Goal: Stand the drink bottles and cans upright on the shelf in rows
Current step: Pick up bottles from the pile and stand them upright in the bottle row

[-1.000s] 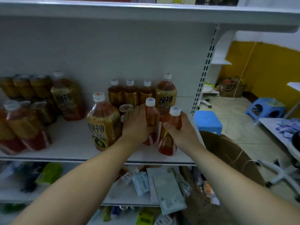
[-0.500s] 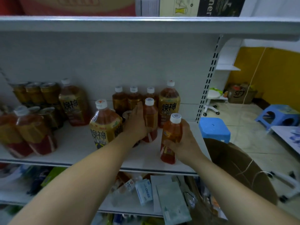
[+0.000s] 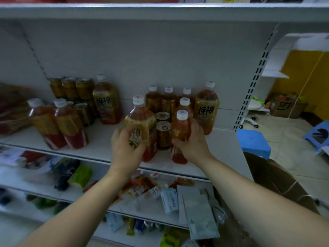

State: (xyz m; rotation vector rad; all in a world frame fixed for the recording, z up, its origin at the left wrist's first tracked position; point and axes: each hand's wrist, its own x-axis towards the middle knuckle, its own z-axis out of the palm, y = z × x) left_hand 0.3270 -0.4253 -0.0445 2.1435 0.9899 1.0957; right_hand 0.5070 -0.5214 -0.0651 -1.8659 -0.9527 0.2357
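Observation:
On the white shelf (image 3: 99, 148), my left hand (image 3: 125, 147) grips a large amber bottle with a yellow label (image 3: 142, 122), upright near the front edge. My right hand (image 3: 193, 141) holds a slim amber bottle with a white cap (image 3: 180, 129), also upright at the front. Two gold cans (image 3: 163, 134) stand between the two bottles. Behind them a row of small bottles (image 3: 167, 100) and another large labelled bottle (image 3: 206, 107) stand against the back wall.
At the left stand two red-bottomed bottles (image 3: 60, 123), a stack of gold cans (image 3: 74, 90) and a large bottle (image 3: 106, 102). The lower shelf holds loose packets (image 3: 169, 200). A cardboard box (image 3: 277, 182) and blue stools (image 3: 252, 141) are on the right.
My left hand left the slim bottle in the second row and took hold of the large yellow-labelled bottle. My right hand still holds its slim bottle. The camera tilted.

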